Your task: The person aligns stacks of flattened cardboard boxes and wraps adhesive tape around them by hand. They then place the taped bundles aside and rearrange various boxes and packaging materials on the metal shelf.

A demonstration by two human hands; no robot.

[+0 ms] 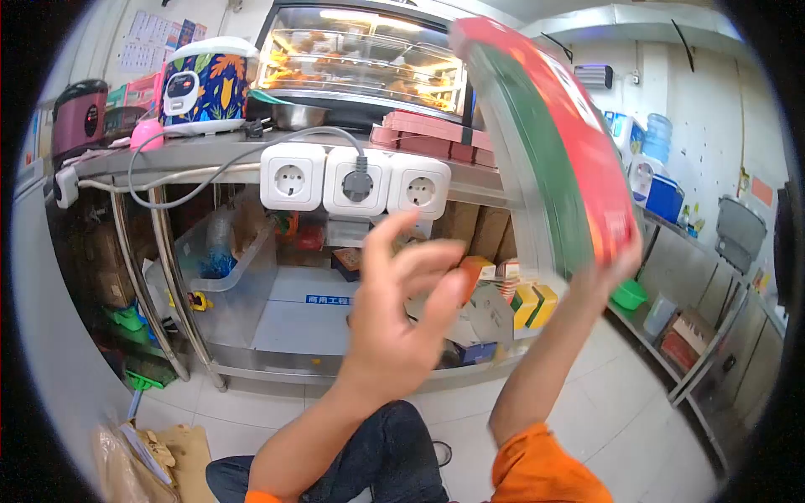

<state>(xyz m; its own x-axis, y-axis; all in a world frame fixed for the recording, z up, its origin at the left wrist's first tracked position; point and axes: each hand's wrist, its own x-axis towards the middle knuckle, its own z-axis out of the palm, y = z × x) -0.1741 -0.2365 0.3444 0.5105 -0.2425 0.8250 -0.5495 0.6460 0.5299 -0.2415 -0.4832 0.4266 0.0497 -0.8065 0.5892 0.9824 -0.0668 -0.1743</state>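
Observation:
My right hand [605, 267] grips the lower end of a large red and green package [563, 159], raised and tilted on the right side of the view. Motion blurs its print, and whether it is a box or a bag I cannot tell. My left hand [398, 306] is empty, its fingers apart, in front of the under-shelf of a steel table [335, 155]. Behind the left hand lie an open carton [485, 314] and yellow and green small boxes [535, 303]. White wall-type sockets [292, 176] line the table's front edge, with a grey plug [358, 184] in the middle one.
A lit glass display cabinet [360, 63], a patterned rice cooker [205, 84] and pink boxes [436, 134] stand on the table. Below are a clear plastic bin [226, 285] and a white panel [306, 312]. A grey cable [243, 153] loops in front. Steel shelving [671, 352] stands right.

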